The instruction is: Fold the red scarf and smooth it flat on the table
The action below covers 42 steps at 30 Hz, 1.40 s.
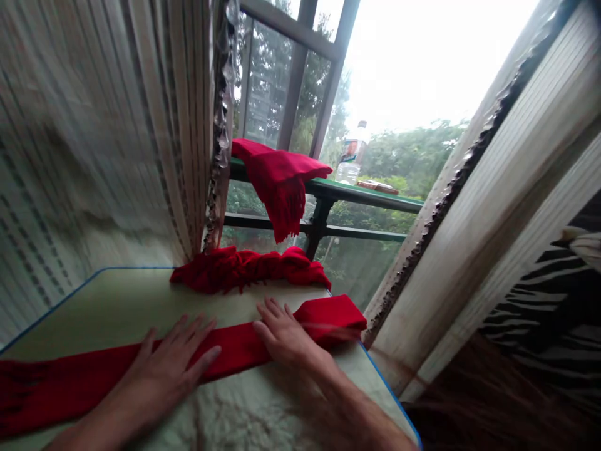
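Left hand (173, 360) and right hand (282, 332), lowest in the frame, both lie palm down on a long red scarf (235, 349). Grip: none on either side; fingers are spread flat and nothing is pinched or held.

Scarf runs as a flat band from the lower left edge across the table (117, 300) to the right centre, where its end looks doubled over near the table's corner.

Step, as judged: pressing and smoothing the band flat. The next move calls for the palms to stay flat and slide along the cloth, so the doubled end keeps its line.

Behind the hands, a bunched red scarf (244, 269) sits at the table's far edge. Another red scarf (277, 175) hangs over the window rail (370, 195), with a bottle (352, 156) farther right on it. Curtain (94, 125) fills the upper left.
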Motion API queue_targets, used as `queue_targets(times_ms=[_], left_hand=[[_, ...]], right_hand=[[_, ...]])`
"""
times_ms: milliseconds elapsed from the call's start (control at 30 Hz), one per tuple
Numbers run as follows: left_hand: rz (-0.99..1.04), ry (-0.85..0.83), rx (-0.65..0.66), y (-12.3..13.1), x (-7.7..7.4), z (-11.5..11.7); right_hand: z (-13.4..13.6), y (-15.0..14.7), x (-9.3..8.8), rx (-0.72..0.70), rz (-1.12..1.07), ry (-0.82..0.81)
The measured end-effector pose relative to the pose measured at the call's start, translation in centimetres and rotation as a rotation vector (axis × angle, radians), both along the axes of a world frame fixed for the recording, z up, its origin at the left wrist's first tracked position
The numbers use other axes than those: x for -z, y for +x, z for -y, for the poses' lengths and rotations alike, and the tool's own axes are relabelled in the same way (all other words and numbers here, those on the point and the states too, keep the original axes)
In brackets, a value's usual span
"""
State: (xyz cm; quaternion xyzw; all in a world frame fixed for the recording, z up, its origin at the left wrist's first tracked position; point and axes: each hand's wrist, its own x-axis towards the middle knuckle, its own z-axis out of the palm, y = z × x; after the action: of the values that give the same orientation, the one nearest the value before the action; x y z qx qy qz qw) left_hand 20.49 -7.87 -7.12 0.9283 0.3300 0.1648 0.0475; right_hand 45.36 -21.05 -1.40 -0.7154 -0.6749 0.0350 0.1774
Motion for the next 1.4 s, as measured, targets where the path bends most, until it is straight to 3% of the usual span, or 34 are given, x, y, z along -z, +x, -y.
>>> queue_targets(times_ms=[67, 133, 200, 300, 400, 500, 567, 633, 700, 867, 1033, 1200, 1400], left_hand=[[0.046, -0.094, 0.035, 1.4, -2.1, -0.4], [0.074, -0.2, 0.157, 3.8, -4.0, -0.4], [0.078, -0.214, 0.216, 6.8, -5.2, 0.2], [0.093, -0.183, 0.243, 10.4, -5.6, 1.7], [0.108, -0.128, 0.329, 11.7, -4.6, 3.0], [0.038, -0.077, 0.501, 11.5, -2.9, 3.6], [-0.009, -0.072, 0.547, 11.3, -2.0, 3.6], [-0.026, -0.097, 0.575, 11.4, -1.9, 3.4], [-0.008, -0.147, 0.588, 11.2, -2.7, 2.8], [-0.009, -0.15, 0.393, 7.5, -5.1, 0.3], [-0.168, -0.137, 0.295, 2.4, -4.1, -0.2], [-0.255, -0.104, 0.332, 1.8, -4.4, 1.4], [-0.299, -0.126, 0.339, 2.0, -5.2, 2.7]], right_hand=[[0.3, 1.1, -2.1, -0.009, 0.007, 0.041], [0.5, 2.4, -4.3, -0.034, 0.036, 0.062], [0.6, 3.7, -6.0, -0.081, 0.081, 0.004], [0.4, 5.6, -6.9, -0.152, 0.156, -0.135], [0.3, 6.8, -6.4, -0.198, 0.198, -0.228], [0.4, 7.0, -5.9, -0.195, 0.216, -0.228], [0.5, 6.4, -5.7, -0.167, 0.212, -0.178], [0.4, 5.0, -5.3, -0.135, 0.182, -0.102], [0.0, 3.2, -4.6, -0.111, 0.13, -0.027], [-0.8, -0.6, -1.2, -0.1, 0.039, 0.009], [-0.6, -0.8, 1.5, -0.122, 0.036, -0.075], [-0.4, -0.3, 2.0, -0.123, 0.057, -0.129], [-0.7, -1.1, 1.1, -0.119, 0.104, -0.125]])
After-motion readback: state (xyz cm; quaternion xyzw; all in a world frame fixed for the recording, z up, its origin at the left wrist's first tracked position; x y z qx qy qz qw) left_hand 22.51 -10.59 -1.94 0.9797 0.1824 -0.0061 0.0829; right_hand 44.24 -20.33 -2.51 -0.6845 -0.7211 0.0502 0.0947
